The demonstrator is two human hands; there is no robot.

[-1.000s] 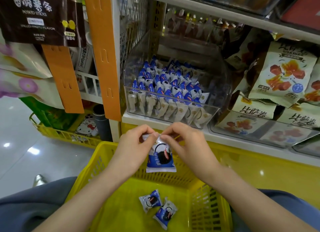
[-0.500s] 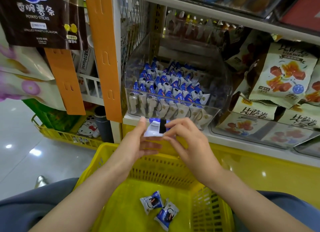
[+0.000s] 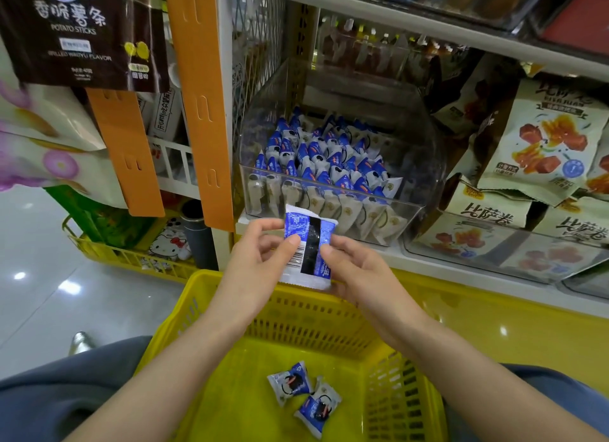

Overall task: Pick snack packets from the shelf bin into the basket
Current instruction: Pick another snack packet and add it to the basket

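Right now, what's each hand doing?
Left hand: pinching the blue snack packet at its left side.
Right hand: pinching the same packet's right side.

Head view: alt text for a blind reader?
The left hand and right hand pinch a blue-and-white snack packet, barcode side showing, over a yellow basket holding two more packets. A clear shelf bin behind holds many more.
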